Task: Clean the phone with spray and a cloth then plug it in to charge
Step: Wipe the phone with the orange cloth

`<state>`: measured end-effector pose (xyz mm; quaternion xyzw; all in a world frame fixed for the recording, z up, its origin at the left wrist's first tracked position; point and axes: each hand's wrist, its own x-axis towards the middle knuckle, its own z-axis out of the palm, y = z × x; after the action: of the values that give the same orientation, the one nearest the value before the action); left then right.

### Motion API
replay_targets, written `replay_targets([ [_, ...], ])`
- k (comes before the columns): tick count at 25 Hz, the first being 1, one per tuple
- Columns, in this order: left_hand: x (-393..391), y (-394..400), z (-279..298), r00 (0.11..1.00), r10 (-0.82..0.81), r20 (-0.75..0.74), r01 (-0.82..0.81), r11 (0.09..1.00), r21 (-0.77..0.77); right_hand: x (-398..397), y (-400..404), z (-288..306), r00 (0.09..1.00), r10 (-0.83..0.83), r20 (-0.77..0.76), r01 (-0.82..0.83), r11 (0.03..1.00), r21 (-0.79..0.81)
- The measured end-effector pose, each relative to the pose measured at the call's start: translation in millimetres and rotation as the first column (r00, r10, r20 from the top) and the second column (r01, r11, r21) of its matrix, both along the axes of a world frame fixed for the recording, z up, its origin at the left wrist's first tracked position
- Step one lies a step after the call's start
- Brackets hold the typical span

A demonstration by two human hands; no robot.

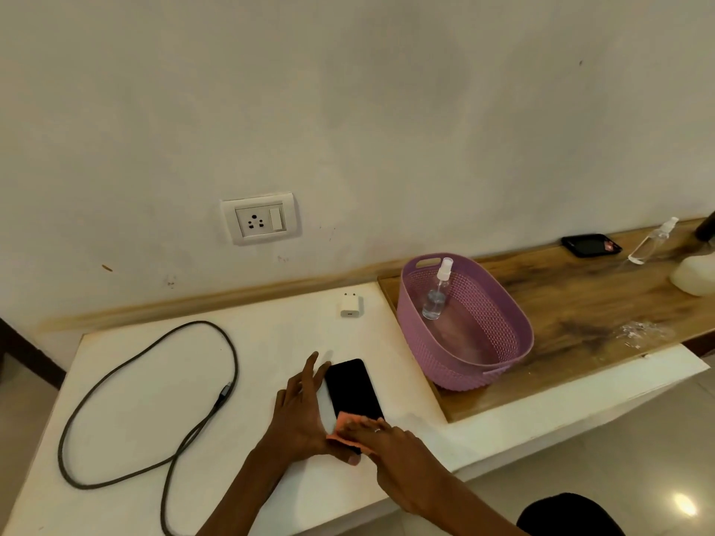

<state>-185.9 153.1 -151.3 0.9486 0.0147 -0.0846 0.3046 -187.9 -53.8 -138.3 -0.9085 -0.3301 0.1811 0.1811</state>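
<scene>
Lower centre of frame: phone (354,388) flat on table (154,400). Left hand (298,408) flat, fingers straight, steadying its left edge. Right hand (383,439) pressing cloth (342,429) on its near end, fingers extended.

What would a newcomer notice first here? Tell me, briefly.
Two hands work on a black phone at the white table's front edge, the right hand pressing an orange cloth onto it. Right of it, a purple basket holds a spray bottle.
</scene>
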Motion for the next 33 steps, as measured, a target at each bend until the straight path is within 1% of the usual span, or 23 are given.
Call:
replay_targets([
  [2, 0.0, -1.8, 1.3, 1.000, 0.008, -0.009, -0.008, 1.000, 0.014, -4.0, -1.9, 8.3, 1.000, -0.003, -0.031, 0.003, 1.000, 0.011],
  [3, 0.3, -2.0, 1.7, 1.000, 0.008, -0.011, -0.008, 1.000, 0.016, -8.1, -2.5, 10.4, 1.000, -0.023, 0.018, 0.022, 0.997, 0.075],
  [4, 1.1, -1.4, 1.5, 1.000, 0.003, -0.008, -0.003, 1.000, 0.019, -10.1, -6.1, 6.3, 0.989, -0.047, 0.138, 0.027, 0.989, 0.144],
  [5, 1.2, -0.5, 1.1, 1.000, -0.006, -0.002, 0.006, 1.000, 0.023, -14.6, -12.0, -0.4, 0.957, -0.047, 0.287, 0.002, 0.988, 0.153],
  [6, 1.4, 0.0, 1.0, 1.000, -0.015, 0.005, 0.015, 1.000, 0.025, -19.9, -17.4, -4.6, 0.943, -0.017, 0.331, 0.002, 0.999, 0.046],
  [7, 1.0, 0.2, 1.1, 1.000, -0.018, 0.010, 0.018, 1.000, 0.022, -25.3, -23.9, -8.6, 0.941, 0.006, 0.338, 0.024, 0.996, -0.083],
  [10, 0.2, -1.0, 3.4, 1.000, -0.001, 0.004, 0.001, 1.000, 0.021, -20.5, -34.7, -23.1, 0.936, 0.084, 0.341, 0.042, 0.937, -0.346],
  [11, 0.1, -1.4, 4.3, 1.000, 0.007, 0.002, -0.007, 1.000, 0.024, -15.2, -32.3, -23.7, 0.919, 0.087, 0.384, 0.076, 0.918, -0.390],
  [12, 0.0, -1.9, 4.9, 1.000, 0.015, 0.000, -0.015, 1.000, 0.023, -10.3, -32.1, -21.6, 0.917, 0.070, 0.393, 0.098, 0.915, -0.391],
  [13, 0.6, -2.2, 5.4, 1.000, 0.023, -0.001, -0.023, 1.000, 0.016, -4.5, -31.9, -26.3, 0.927, 0.051, 0.372, 0.093, 0.929, -0.359],
  [14, 1.1, -2.3, 5.2, 1.000, 0.030, -0.007, -0.030, 1.000, 0.008, -1.6, -27.6, -25.1, 0.949, 0.032, 0.313, 0.071, 0.948, -0.312],
  [15, 1.3, -2.7, 4.8, 0.999, 0.032, -0.013, -0.032, 0.999, 0.003, -3.1, -20.8, -22.7, 0.972, 0.022, 0.233, 0.044, 0.960, -0.276],
  [16, 1.8, -3.3, 4.2, 0.999, 0.034, -0.019, -0.034, 0.999, 0.002, 1.7, -13.3, -19.4, 0.988, -0.003, 0.154, 0.033, 0.981, -0.191],
  [17, 1.9, -3.2, 3.6, 0.999, 0.037, -0.024, -0.037, 0.999, 0.005, 4.0, -7.4, -19.3, 0.989, -0.085, 0.121, 0.098, 0.990, -0.100],
  [18, 2.5, -2.8, 2.9, 0.999, 0.040, -0.029, -0.039, 0.999, 0.009, 9.2, -2.6, -25.7, 0.973, -0.149, 0.174, 0.162, 0.985, -0.066],
  [20, 2.6, -1.3, 0.0, 0.999, 0.039, -0.034, -0.039, 0.999, 0.016, 18.3, 5.0, -26.5, 0.978, -0.181, 0.105, 0.180, 0.984, 0.017],
  [24, 3.9, -0.3, -4.3, 0.999, 0.025, -0.034, -0.024, 1.000, 0.020, 50.3, 30.4, -17.9, 0.961, -0.274, 0.040, 0.274, 0.962, 0.012],
  [27, 3.5, 2.0, -8.8, 0.999, 0.029, -0.041, -0.028, 0.999, 0.019, 68.2, 43.0, -17.2, 0.960, -0.273, 0.065, 0.276, 0.960, -0.043],
  [30, 6.0, 3.1, -11.5, 0.996, 0.038, -0.081, -0.035, 0.998, 0.043, 74.5, 46.7, -14.8, 0.958, -0.283, 0.050, 0.284, 0.958, -0.024],
  [32, 6.1, 1.0, -6.0, 0.993, 0.049, -0.111, -0.044, 0.998, 0.053, 75.6, 46.2, -3.8, 0.963, -0.245, 0.111, 0.246, 0.969, 0.005],
  [33, 6.2, 0.1, -0.2, 0.990, 0.054, -0.128, -0.046, 0.997, 0.059, 75.7, 45.5, 5.1, 0.956, -0.245, 0.160, 0.237, 0.969, 0.065],
])
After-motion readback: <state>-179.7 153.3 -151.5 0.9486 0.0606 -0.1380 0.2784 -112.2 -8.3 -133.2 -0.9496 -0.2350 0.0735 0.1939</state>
